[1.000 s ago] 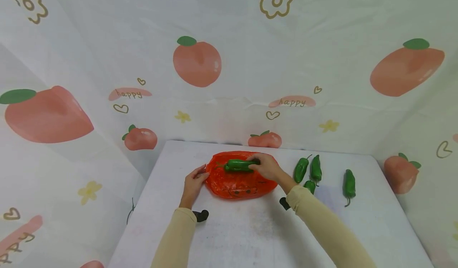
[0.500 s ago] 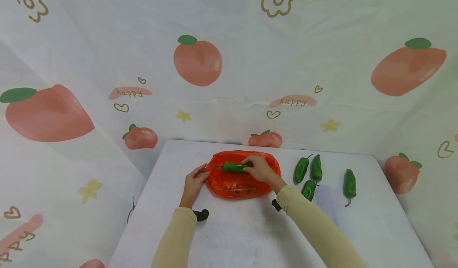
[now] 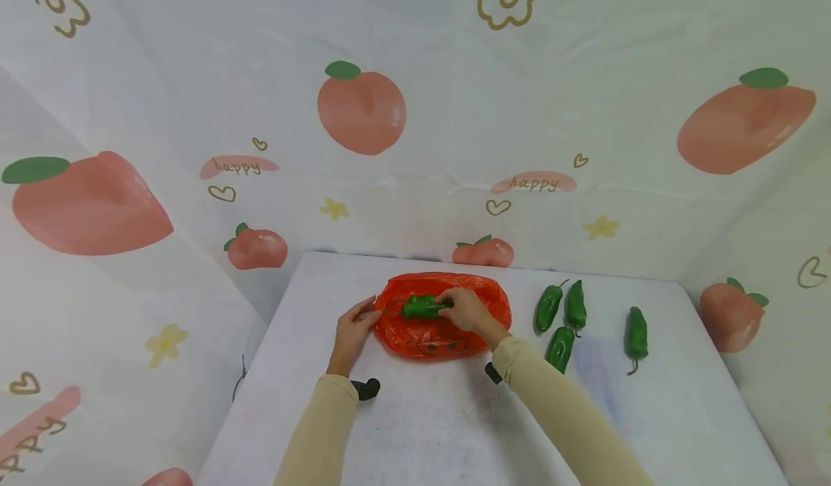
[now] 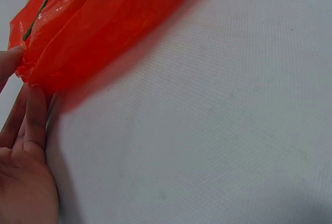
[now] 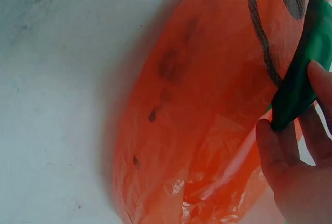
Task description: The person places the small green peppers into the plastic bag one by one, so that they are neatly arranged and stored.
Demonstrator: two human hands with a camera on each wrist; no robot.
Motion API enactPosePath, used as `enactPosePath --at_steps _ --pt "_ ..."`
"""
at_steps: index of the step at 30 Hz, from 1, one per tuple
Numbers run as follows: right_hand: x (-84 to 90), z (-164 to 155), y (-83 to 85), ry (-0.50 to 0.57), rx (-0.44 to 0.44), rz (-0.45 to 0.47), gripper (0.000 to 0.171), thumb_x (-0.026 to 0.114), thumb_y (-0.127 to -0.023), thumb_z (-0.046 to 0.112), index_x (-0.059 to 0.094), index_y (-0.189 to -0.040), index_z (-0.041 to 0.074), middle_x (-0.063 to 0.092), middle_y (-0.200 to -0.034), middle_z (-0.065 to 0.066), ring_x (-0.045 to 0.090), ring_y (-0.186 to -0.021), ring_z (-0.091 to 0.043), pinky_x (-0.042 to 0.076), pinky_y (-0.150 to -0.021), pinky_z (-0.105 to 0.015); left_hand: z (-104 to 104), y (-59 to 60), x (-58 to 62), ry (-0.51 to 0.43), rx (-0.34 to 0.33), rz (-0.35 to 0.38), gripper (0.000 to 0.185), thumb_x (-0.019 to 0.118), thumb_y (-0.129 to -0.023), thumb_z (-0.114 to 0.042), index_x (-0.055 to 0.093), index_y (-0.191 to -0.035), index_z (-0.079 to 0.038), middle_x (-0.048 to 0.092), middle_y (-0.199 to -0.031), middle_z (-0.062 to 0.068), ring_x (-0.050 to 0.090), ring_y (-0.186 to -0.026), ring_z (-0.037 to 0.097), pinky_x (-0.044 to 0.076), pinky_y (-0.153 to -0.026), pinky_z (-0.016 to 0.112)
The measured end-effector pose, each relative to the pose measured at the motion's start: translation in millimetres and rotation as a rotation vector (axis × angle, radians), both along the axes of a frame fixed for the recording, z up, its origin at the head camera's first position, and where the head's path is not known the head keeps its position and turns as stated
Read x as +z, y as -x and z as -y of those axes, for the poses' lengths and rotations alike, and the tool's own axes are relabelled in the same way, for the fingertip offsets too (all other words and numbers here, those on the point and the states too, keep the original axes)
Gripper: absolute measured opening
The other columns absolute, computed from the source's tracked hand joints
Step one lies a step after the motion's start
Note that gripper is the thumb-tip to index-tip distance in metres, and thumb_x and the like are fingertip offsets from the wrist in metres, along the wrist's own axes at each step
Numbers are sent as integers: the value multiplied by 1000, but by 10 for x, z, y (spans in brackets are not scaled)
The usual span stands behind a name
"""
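A red plastic bag (image 3: 405, 342) with a printed face lies spread open on the table. My left hand (image 3: 351, 334) pinches its left edge; in the left wrist view the thumb is above the film and the fingers (image 4: 36, 115) are below it. My right hand (image 3: 469, 311) grips a green pepper (image 3: 420, 307) by its right end, low over the bag's opening, stem toward the left hand. More green shows just behind that pepper, partly hidden. In the right wrist view, thumb and fingertips hold the pepper (image 5: 306, 63) over the bag's printed side.
Right of the bag lie several loose green peppers: one pepper (image 3: 548, 308) beside another pepper (image 3: 575, 304), a third pepper (image 3: 560, 347) close to the right sleeve, and a pepper (image 3: 637, 333) farther right. A fruit-print cloth (image 3: 415, 205) stands behind the white table (image 3: 428, 428).
My right hand has moved left with the pepper and lowered it into the bag's opening. The left hand keeps its grip on the bag's edge. The third loose pepper shows more beside the sleeve.
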State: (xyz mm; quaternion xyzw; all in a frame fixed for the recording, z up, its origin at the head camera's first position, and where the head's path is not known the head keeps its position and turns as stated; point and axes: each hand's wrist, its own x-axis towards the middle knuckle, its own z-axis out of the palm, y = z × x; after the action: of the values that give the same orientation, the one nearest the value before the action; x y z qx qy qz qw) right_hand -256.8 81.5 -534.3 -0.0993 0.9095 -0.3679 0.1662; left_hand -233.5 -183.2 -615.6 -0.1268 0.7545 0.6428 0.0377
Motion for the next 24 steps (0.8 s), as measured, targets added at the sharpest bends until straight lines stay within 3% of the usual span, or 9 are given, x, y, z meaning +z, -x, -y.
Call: enactPosePath --at_steps 14,24 --pt "-47 42 38 11 -59 55 25 67 -88 11 66 -113 9 65 -114 -8 56 -101 -22 50 -97 -40 -2 27 15 -14 -3 -28 39 70 -87 -29 63 -125 -28 62 -126 4 62 -107 15 54 -90 25" --pt "-75 31 76 15 -54 -4 26 70 -85 10 67 -111 7 65 -112 -8 58 -102 -21 51 -95 -40 -16 29 61 -54 14 -66 40 71 -86 -20 63 -126 -20 63 -125 11 63 -97 6 52 -80 13"
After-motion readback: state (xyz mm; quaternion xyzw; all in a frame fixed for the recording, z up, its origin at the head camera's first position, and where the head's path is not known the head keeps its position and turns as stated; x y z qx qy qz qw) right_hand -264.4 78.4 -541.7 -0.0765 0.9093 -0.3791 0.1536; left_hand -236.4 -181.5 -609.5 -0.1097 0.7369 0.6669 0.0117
